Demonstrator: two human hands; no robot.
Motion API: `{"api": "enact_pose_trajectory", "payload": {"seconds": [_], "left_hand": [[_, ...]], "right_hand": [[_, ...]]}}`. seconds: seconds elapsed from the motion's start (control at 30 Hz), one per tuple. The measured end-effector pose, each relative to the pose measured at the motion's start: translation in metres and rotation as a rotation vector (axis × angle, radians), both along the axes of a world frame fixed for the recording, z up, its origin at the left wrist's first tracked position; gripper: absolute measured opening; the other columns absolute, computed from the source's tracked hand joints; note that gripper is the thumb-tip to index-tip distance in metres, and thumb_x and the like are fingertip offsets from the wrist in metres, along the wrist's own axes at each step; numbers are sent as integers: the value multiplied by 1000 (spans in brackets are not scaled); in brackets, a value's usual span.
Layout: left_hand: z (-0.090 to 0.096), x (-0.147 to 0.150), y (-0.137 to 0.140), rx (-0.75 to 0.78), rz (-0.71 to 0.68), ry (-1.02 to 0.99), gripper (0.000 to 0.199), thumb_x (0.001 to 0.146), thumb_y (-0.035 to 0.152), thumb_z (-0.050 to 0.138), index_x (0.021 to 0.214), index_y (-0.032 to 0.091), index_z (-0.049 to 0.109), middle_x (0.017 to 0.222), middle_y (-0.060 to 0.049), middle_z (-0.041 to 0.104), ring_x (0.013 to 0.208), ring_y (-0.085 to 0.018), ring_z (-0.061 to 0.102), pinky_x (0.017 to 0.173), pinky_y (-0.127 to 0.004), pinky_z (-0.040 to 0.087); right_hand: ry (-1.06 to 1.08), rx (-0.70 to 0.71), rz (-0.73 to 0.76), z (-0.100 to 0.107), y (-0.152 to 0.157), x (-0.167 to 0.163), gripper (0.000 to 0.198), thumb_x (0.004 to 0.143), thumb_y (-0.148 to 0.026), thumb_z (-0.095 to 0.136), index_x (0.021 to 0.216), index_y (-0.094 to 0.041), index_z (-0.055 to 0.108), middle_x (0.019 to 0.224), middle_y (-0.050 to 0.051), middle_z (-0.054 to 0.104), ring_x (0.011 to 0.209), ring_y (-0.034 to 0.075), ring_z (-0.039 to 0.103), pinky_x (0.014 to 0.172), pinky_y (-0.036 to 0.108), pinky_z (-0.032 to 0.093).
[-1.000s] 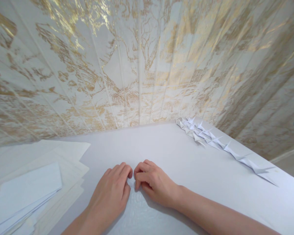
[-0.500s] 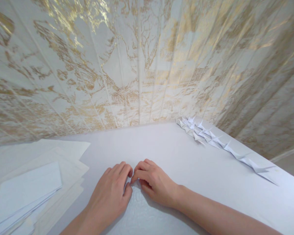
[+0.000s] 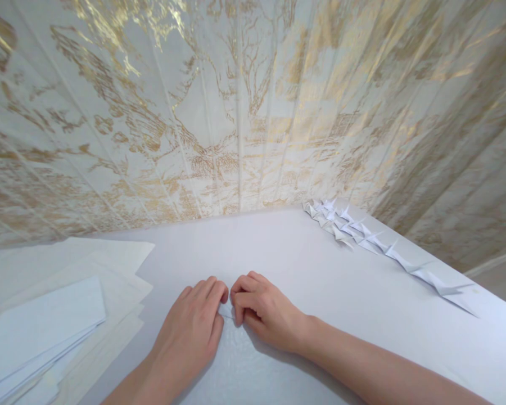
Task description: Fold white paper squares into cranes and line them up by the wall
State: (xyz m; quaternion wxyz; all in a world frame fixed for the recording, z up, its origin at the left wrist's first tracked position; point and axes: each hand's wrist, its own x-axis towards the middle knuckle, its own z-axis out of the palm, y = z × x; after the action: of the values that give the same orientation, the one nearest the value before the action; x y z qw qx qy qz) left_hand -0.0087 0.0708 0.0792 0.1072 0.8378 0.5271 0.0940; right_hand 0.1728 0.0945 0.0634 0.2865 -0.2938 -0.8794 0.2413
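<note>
L hand (image 3: 194,326) & R hand (image 3: 267,313) sit close together at front ctr of smooth white table (image 3: 257,242), backs up, index fingers nearly meeting. Small bluish-white paper pc (image 3: 226,310) is btwn them, mostly covered; only a bit w/ a thin straight edge shows. L fingers curl down at its left side, thumb alongside; R fingers are bent, index tip down at its right side. Can't tell if either set is pinching it or just resting there, since grip is hidden.

Far L: stack of white rectangular folded papers (image 3: 53,323) on top of larger off-white paper sheets (image 3: 124,273), fanned, corners pointing R. Along R edge of table: white pointed folded-paper pcs (image 3: 373,242), bunched near far corner, then single file toward near side, well apart from R hand. Behind: white wall covering w/ gold landscape print (image 3: 223,152), vert. lines.
</note>
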Motion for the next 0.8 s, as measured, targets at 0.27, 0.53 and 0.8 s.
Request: {"api": "enact_pose_trajectory", "payload": {"seconds": [0.27, 0.53, 0.8], "left_hand": [[-7, -5, 1, 27, -15, 4, 25, 80, 3, 32, 88, 21, 47, 89, -4, 54, 86, -25, 53, 78, -41, 38], [-2, 0, 0, 17, 7, -1, 15, 87, 13, 37, 86, 22, 47, 87, -3, 56, 84, -25, 54, 77, -41, 38], [-4, -1, 0, 37, 6, 22, 17, 85, 9, 36, 84, 23, 46, 87, -3, 55, 83, -24, 53, 75, -40, 38]], "right_hand": [[-13, -6, -3, 1, 0, 0, 28, 76, 7, 50, 70, -17, 63, 88, 4, 61, 88, 18, 55, 86, 32, 42], [7, -2, 0, -2, 1, -1, 27, 76, 7, 52, 72, -17, 63, 86, 3, 61, 88, 18, 55, 86, 32, 42], [-25, 1, -9, 0, 0, -2, 33, 73, 9, 51, 85, -18, 66, 92, 5, 64, 89, 19, 55, 85, 33, 42]]}}
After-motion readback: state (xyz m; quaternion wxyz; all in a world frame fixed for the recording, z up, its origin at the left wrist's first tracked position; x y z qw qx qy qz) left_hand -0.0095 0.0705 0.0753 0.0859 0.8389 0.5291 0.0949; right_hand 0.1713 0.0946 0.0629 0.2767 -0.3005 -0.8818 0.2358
